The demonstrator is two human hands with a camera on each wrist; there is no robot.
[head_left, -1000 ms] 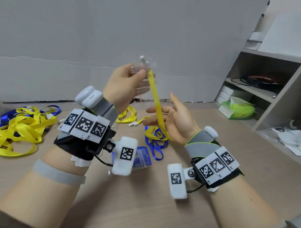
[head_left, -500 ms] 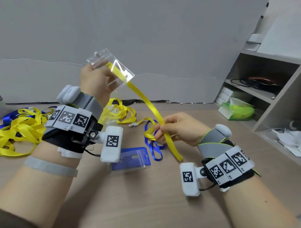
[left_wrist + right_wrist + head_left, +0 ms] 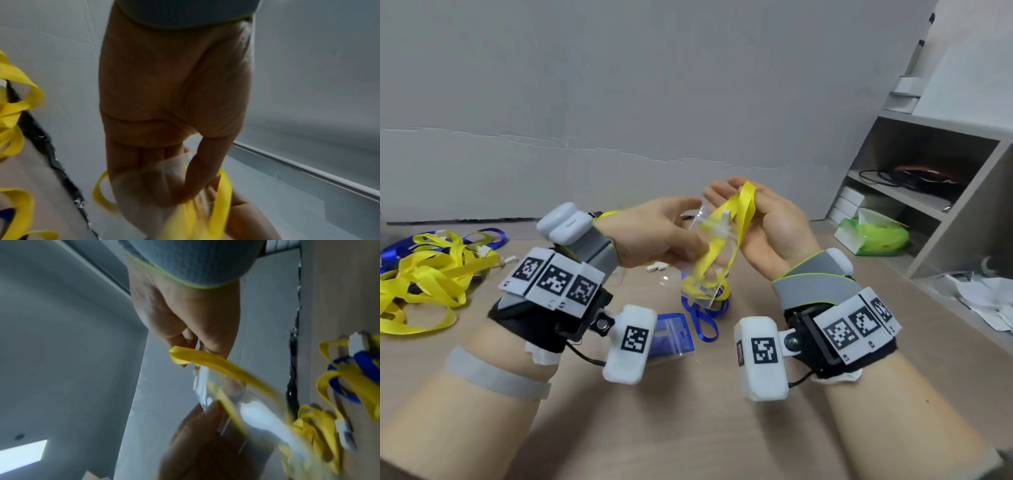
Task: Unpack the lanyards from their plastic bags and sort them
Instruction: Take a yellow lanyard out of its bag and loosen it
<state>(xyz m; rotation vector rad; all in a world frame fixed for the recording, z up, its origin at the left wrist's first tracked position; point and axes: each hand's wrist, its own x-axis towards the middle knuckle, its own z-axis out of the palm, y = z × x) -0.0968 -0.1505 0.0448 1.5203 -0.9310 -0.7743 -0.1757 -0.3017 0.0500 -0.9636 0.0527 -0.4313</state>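
From the head view, the person holds both hands up above the surface (image 3: 688, 428). The left hand (image 3: 654, 236) has its fingers curled on a clear plastic bag (image 3: 709, 267), pinching it near the top. A yellow lanyard (image 3: 736, 219) is partly in the bag. Its loop goes up and hangs over the fingers of the right hand (image 3: 767, 222), which is flat and spread, palm up, gripping nothing. A white clip (image 3: 724, 222) sits at the mouth of the bag. Down on the surface, a blue lanyard (image 3: 702, 322) lies under the bag, and a blue packet (image 3: 671, 335) lies nearer. Far to the left is a pile of yellow lanyards (image 3: 424, 284).

From the left wrist view, the left hand (image 3: 174, 97) has its thumb and fingers closed on the clear plastic bag (image 3: 144, 194), with the yellow lanyard (image 3: 222, 194) beside it. It is blurry here.

From the right wrist view, the yellow lanyard (image 3: 205, 358) lies across the fingertips of the right hand (image 3: 185, 313). The clear plastic bag (image 3: 236, 395) hangs below.

The strap only rests on flat fingers, so it may slip off. The white clip could also catch on the bag's mouth, and then a hard pull might tear the bag or yank it loose.
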